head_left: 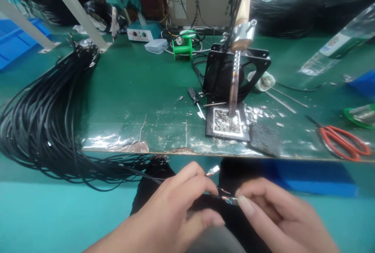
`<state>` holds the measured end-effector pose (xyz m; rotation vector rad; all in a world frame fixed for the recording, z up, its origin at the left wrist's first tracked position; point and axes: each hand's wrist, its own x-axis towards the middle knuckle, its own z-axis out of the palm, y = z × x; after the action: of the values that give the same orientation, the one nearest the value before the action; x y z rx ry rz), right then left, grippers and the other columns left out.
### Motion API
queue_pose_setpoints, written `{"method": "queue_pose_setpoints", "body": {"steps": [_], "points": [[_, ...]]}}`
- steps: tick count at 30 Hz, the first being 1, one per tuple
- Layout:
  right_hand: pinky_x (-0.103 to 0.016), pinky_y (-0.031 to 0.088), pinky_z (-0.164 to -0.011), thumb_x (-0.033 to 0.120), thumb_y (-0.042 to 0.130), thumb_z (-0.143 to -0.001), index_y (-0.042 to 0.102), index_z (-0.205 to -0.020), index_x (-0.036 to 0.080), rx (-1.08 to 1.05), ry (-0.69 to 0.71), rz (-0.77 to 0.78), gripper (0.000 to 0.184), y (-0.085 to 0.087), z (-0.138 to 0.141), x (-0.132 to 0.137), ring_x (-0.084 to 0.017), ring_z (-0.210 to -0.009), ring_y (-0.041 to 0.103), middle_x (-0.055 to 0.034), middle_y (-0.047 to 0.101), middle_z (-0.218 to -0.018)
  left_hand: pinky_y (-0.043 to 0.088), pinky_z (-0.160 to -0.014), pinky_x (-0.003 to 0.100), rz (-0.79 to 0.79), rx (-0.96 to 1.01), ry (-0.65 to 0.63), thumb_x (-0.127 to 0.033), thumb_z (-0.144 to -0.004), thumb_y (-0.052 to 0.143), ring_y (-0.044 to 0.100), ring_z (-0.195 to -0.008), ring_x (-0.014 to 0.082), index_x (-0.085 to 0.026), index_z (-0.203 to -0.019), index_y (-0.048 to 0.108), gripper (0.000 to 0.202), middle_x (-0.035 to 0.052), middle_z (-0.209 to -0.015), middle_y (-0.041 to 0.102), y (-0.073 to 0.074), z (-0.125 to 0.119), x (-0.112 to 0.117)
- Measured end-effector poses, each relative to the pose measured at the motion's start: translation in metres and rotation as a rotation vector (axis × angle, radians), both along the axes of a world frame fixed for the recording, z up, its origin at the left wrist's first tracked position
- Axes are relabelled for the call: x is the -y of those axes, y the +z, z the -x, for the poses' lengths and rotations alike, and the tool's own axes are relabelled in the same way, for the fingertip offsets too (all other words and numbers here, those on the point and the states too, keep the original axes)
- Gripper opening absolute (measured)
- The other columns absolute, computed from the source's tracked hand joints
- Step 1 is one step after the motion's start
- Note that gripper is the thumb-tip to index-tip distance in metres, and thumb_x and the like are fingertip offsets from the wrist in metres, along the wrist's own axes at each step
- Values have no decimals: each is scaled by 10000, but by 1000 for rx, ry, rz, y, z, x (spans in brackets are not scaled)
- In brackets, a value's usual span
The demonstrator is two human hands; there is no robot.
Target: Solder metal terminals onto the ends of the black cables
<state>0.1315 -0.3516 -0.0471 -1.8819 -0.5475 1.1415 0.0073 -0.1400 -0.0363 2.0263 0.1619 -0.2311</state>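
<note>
My left hand (181, 196) is curled around black cables above my lap, with the thumb a little apart from the fingers. One cable end with a small metal connector (213, 170) sticks up behind its fingers. From between my hands another cable end shows coloured wires leading into a metal connector (231, 200). The thumb and fingertips of my right hand (278, 210) are pinched on that connector's tip. A thick bundle of black cables (43, 116) drapes over the bench's left side and runs toward my left hand.
A soldering iron (234, 81) points down over a dark tray (208, 126) of small metal pieces, before a black fan (219, 75). Nearby lie a screwdriver (195, 100), a dark sponge-like block (265, 139) and red-handled scissors (341, 141). A plastic bottle (336, 47) lies at right.
</note>
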Motion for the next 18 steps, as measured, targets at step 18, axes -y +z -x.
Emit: {"method": "queue_pose_setpoints", "body": {"steps": [18], "points": [[-18,391,-585,591,416,-1060,660,-773,100,378,-56,-121,620,-10,7,-10,27,-618,491,-29,566,-705,383,-706,224,63,45,-5,-346,-1123,461,512,-798,99,-201,-910,604,294,-17,-888,528,-1,-1,0]]}}
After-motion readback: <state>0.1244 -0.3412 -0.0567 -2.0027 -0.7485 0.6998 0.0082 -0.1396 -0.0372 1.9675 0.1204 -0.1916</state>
